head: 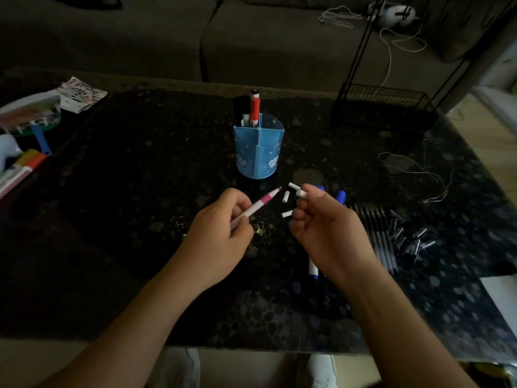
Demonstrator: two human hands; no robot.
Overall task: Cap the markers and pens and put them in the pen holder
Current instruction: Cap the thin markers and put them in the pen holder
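We find the task begun but far from complete. The blue pen holder (258, 148) stands upright on the dark table (112, 191) at the centre of the frame, and only its rear left compartment is occupied: three capped markers (254, 109) stand there, one red-capped, one black-capped and a third behind them. The other compartments that face us appear empty.

The left hand (221, 233), just below centre, has its fingers (240, 204) clamped on a pink marker (258, 205), the uncapped tip pointing up and right toward the holder. The right hand (326, 228), just beside it, pinches a white cap (300, 193) at the fingertips; the remaining fingers curl inward, and we cannot tell whether anything else sits in the palm. Cap and tip are near one another but not joined, so we judge the capping of this marker to be the step in hand.

Outstanding items: three loose white caps (286, 196) lie on the table between the hands and the holder. Blue markers (313, 270) lie partly hidden under the right hand. At centre right, a row of dark pens (377, 231) lies uncapped, with a scatter of dark caps (411, 239) just beside it. Further markers (21, 169) lie at the left edge of the frame; their state is unclear.

We judge most of the work still to be done.
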